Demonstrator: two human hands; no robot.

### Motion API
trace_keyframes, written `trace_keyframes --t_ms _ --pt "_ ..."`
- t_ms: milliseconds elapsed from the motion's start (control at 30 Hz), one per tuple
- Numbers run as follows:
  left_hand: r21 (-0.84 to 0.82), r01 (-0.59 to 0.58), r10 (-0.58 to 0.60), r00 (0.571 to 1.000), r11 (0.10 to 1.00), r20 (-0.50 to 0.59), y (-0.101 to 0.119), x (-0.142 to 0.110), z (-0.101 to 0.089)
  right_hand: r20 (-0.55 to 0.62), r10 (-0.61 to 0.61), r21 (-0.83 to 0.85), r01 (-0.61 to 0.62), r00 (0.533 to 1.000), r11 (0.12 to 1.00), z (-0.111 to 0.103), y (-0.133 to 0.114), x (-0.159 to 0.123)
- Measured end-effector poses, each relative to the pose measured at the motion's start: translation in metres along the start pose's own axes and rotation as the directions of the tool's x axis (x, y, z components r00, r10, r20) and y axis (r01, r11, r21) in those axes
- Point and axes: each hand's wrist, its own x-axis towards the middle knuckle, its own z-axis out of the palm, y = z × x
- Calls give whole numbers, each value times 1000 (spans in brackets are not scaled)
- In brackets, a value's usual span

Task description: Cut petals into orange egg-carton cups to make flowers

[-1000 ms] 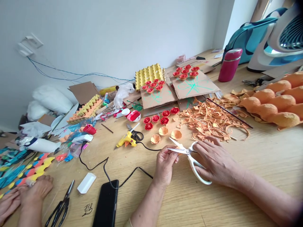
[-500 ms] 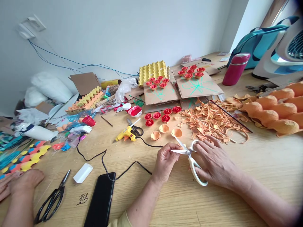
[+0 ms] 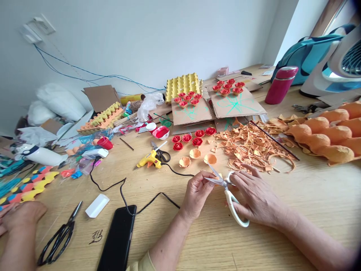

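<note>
My right hand [image 3: 256, 197] grips white-handled scissors [image 3: 229, 194], their blades parted and pointing left. My left hand [image 3: 197, 194] is closed in a pinch at the blades on a small orange paper piece, mostly hidden by the fingers. Just beyond the hands lie three unpainted orange paper flowers [image 3: 194, 153] and a row of red paper roses [image 3: 193, 138]. A heap of orange paper scraps [image 3: 251, 145] lies to the right of them.
A yellow glue gun [image 3: 149, 159] with a black cord, a black phone [image 3: 117, 239] and black scissors [image 3: 58, 239] lie to the left. Another person's hand [image 3: 21, 214] rests at the far left. Cardboard sheets [image 3: 234, 102] carry more roses; an orange egg tray [image 3: 324, 131] and a red flask [image 3: 279, 84] stand right.
The view has shifted, so everything sits slightly lower-left to upper-right differently. The scissors' blades have opened a little wider. The other person's hand at far left has slid further left.
</note>
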Motion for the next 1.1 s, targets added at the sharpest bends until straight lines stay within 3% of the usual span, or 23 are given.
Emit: trace_keyframes --t_ms 433,800,1100 --pt "-80 19 -18 1000 997 20 2 -2 1 6 -52 76 52 999 996 -3 -3 0" --pt "108 -25 25 1000 994 -2 11 0 1 5 -45 19 45 999 999 -5 2 -1" --pt "155 -76 72 997 985 31 13 0 1 5 -44 -21 44 999 999 -4 1 -2"
